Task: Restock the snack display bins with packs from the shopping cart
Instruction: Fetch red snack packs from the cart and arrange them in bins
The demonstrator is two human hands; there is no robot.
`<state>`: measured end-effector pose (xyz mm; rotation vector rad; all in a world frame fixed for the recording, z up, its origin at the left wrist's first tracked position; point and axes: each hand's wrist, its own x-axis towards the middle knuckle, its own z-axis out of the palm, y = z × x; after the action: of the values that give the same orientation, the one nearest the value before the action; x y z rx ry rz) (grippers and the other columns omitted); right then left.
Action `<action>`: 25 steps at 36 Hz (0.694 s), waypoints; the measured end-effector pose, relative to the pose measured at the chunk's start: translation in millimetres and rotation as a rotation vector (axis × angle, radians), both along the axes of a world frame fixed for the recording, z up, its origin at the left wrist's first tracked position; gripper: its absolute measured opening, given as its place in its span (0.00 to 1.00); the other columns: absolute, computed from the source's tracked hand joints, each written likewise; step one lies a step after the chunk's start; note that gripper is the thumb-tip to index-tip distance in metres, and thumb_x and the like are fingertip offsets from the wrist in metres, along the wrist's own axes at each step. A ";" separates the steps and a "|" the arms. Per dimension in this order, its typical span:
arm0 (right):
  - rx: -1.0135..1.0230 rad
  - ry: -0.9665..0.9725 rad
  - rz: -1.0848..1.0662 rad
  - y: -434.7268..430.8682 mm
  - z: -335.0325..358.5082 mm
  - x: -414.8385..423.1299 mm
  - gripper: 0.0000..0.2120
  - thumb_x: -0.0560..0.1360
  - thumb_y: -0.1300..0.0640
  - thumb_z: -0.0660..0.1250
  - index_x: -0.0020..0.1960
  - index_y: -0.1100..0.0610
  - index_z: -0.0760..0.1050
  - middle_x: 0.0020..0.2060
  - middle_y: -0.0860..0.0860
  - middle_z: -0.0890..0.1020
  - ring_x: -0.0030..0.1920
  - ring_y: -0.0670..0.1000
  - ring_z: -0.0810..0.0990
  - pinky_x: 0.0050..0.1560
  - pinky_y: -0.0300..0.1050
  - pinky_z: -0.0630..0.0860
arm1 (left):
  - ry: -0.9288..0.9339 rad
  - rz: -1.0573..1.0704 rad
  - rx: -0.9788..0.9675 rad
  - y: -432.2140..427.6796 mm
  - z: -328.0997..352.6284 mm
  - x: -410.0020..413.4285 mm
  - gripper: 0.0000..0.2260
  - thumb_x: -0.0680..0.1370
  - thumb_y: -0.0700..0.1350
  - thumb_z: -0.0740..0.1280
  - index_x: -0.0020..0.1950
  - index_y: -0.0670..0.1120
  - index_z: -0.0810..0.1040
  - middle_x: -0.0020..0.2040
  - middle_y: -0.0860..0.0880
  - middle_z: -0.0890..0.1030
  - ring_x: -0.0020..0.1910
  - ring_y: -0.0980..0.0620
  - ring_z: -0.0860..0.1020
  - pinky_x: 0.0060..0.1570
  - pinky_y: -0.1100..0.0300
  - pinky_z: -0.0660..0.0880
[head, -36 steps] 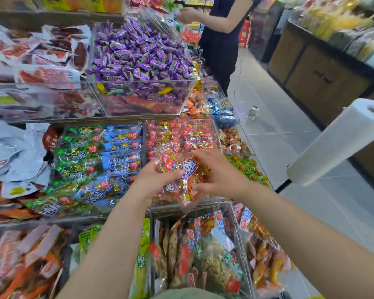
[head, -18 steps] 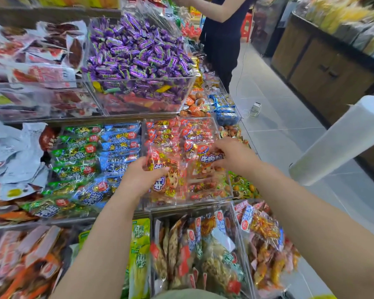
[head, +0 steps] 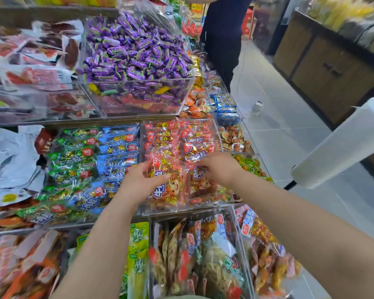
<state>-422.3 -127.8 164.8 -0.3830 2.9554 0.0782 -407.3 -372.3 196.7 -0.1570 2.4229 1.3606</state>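
Head cam | left hand [head: 140,186] pinches red snack pack [head: 170,188], thumb on top | right hand [head: 221,169] grips next pack [head: 203,186], fingers curled | looks light, crinkly, slippy; grab edges

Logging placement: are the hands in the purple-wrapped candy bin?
No, left hand and right hand hold red plastic snack packs one tier lower.

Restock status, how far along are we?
Done: back rows of the red-pack bin look filled, as does the green and blue pack bin. In hand: left hand grips a red snack pack at the bin's front; right hand sits on the neighbouring pack. Left: front row unsettled; cart out of view, so remaining stock unknown.
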 end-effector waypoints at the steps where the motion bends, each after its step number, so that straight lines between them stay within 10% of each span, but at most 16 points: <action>1: 0.030 0.001 0.042 -0.8 0.6 -1.0 0.18 0.76 0.49 0.66 0.65 0.49 0.73 0.58 0.51 0.77 0.60 0.54 0.73 0.57 0.50 0.71 | -0.005 0.001 -0.004 0.4 -0.6 -0.9 0.37 0.70 0.57 0.74 0.75 0.47 0.64 0.71 0.46 0.70 0.62 0.49 0.71 0.58 0.53 0.69; 9: -0.466 -0.149 -0.140 0.6 5.1 -14.1 0.14 0.78 0.53 0.61 0.62 0.53 0.74 0.63 0.52 0.69 0.66 0.51 0.65 0.64 0.44 0.61 | -0.050 -0.004 -0.016 0.1 -1.9 -3.9 0.35 0.70 0.58 0.75 0.72 0.47 0.67 0.70 0.46 0.71 0.63 0.47 0.74 0.57 0.50 0.72; 16: -0.084 -0.197 -0.112 -3.8 8.5 -31.7 0.15 0.75 0.54 0.66 0.61 0.53 0.73 0.55 0.52 0.79 0.54 0.55 0.77 0.50 0.49 0.78 | -0.100 -0.010 0.022 -2.2 3.2 -3.8 0.33 0.69 0.58 0.75 0.68 0.43 0.72 0.65 0.44 0.76 0.63 0.42 0.74 0.62 0.41 0.72; 22: -0.346 0.032 -0.240 17.1 48.8 -49.4 0.13 0.73 0.50 0.70 0.55 0.52 0.73 0.45 0.48 0.79 0.46 0.52 0.79 0.42 0.43 0.73 | -0.016 0.078 0.118 -7.9 0.7 -2.5 0.13 0.70 0.53 0.76 0.38 0.60 0.70 0.37 0.65 0.74 0.33 0.68 0.75 0.33 0.67 0.69; 25: -0.523 0.201 -0.338 26.0 72.8 -50.8 0.20 0.74 0.53 0.67 0.63 0.49 0.65 0.35 0.45 0.75 0.33 0.47 0.75 0.30 0.37 0.69 | -0.039 0.091 0.148 -10.2 0.4 -6.1 0.09 0.71 0.51 0.76 0.45 0.56 0.77 0.46 0.54 0.83 0.46 0.53 0.81 0.50 0.50 0.78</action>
<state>-473.1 -101.8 237.5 0.0801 3.1538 -0.7451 -413.4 -382.5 197.1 -0.2568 2.2981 1.5554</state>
